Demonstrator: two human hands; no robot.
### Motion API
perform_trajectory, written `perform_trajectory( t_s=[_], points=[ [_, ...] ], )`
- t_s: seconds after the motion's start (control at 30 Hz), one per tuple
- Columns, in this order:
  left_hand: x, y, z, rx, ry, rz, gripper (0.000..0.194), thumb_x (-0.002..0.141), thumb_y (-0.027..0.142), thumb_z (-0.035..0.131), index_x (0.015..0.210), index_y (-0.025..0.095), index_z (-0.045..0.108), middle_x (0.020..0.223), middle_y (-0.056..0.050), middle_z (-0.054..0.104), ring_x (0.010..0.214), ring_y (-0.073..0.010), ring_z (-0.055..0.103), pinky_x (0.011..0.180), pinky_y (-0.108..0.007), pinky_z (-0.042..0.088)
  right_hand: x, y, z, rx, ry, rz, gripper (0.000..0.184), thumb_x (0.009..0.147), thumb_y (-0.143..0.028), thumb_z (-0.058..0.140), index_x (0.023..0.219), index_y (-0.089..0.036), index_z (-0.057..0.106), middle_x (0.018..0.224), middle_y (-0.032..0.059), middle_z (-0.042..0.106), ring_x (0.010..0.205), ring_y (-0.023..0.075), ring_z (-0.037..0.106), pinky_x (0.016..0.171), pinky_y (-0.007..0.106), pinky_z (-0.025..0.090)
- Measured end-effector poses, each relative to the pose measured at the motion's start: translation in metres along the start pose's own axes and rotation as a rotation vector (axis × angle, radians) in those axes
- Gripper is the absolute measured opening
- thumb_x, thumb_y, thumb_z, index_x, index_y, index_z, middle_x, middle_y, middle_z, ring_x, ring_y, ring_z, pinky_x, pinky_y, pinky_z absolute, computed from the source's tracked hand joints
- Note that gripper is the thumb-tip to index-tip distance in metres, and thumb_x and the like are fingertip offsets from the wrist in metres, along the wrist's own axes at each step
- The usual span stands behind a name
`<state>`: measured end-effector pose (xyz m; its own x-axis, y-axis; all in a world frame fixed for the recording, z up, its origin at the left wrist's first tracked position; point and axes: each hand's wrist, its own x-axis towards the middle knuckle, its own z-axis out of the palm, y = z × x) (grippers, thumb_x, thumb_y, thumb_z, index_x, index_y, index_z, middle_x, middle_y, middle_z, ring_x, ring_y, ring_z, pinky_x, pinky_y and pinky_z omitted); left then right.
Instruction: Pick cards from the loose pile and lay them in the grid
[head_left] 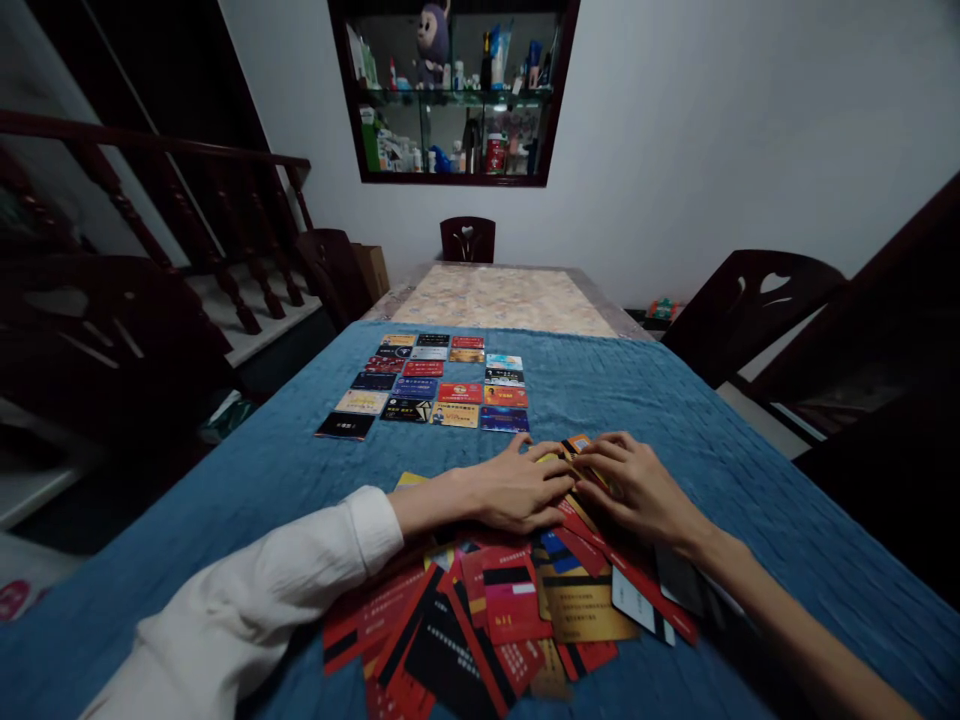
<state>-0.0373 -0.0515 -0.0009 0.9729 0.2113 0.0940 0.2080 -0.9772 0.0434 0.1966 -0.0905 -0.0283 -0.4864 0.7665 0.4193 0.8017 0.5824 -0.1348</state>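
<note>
Just in front of me lies a loose, overlapping heap of plastic cards, mostly red, with a red card (514, 590), a gold card (589, 605), a black card (450, 650) and a white card (636, 603) among them. My left hand (517, 487) rests palm down over the heap's upper part, fingers stretched to the right. From the other side, my right hand (637, 490) touches the cards with bent, slightly parted fingers. The fingertips of both hands nearly meet over a yellow-orange card, partly covered. Farther off, several cards lie face up in rough columns, a dark blue card (504, 419) nearest the heap.
A blue cloth (600, 385) covers the near part of the table; its patterned top (502, 295) shows beyond. Dark wooden chairs stand around, one at the far end (468, 240) and one at right (750, 305). A wooden railing (150, 145) runs along the left.
</note>
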Motion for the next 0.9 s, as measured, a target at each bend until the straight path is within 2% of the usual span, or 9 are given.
perform_trajectory(
  t_s=[0.23,0.4,0.57,0.7,0.9],
  points=[
    [-0.009,0.004,0.001,0.067,0.052,-0.043,0.035,0.100,0.042,0.048,0.121,0.016,0.057,0.128,-0.017,0.059,0.132,-0.0340,0.042,0.104,-0.055,0.037,-0.002,-0.019,-0.008,0.017,-0.129,-0.003,0.027,0.095,-0.046,0.054,0.101,-0.025,0.071,0.105,0.0111,0.071,0.106,0.0289,0.056,0.086,0.048,0.045],
    [-0.011,0.005,-0.001,0.055,0.054,-0.079,0.039,0.098,0.042,0.051,0.124,0.014,0.055,0.127,-0.018,0.058,0.125,-0.0334,0.046,0.099,-0.051,0.040,-0.003,-0.023,-0.011,0.041,-0.197,0.022,0.033,0.093,-0.049,0.056,0.111,-0.025,0.070,0.113,0.0124,0.068,0.108,0.0300,0.054,0.088,0.049,0.044],
    [-0.015,0.002,-0.002,-0.001,0.071,-0.098,0.034,0.097,0.042,0.053,0.121,0.018,0.058,0.126,-0.015,0.058,0.123,-0.0320,0.045,0.097,-0.048,0.040,-0.006,-0.018,-0.009,0.051,-0.217,0.015,0.037,0.091,-0.048,0.058,0.121,-0.028,0.068,0.121,0.0131,0.065,0.112,0.0317,0.052,0.090,0.051,0.043],
    [-0.017,-0.002,-0.005,-0.069,0.031,-0.099,0.022,0.094,0.030,0.055,0.113,0.021,0.061,0.118,-0.011,0.062,0.118,-0.0288,0.048,0.098,-0.047,0.038,-0.005,-0.017,-0.008,0.054,-0.227,0.002,0.034,0.094,-0.046,0.054,0.118,-0.027,0.069,0.117,0.0131,0.066,0.109,0.0308,0.054,0.086,0.048,0.045],
    [-0.018,-0.007,-0.008,-0.103,-0.003,-0.086,0.010,0.093,0.019,0.055,0.099,0.019,0.063,0.109,-0.008,0.068,0.119,-0.0285,0.049,0.098,-0.046,0.037,-0.003,-0.018,-0.006,0.066,-0.154,-0.072,0.028,0.097,-0.040,0.052,0.114,-0.025,0.069,0.112,0.0117,0.069,0.106,0.0276,0.056,0.085,0.046,0.047]
  ],
)
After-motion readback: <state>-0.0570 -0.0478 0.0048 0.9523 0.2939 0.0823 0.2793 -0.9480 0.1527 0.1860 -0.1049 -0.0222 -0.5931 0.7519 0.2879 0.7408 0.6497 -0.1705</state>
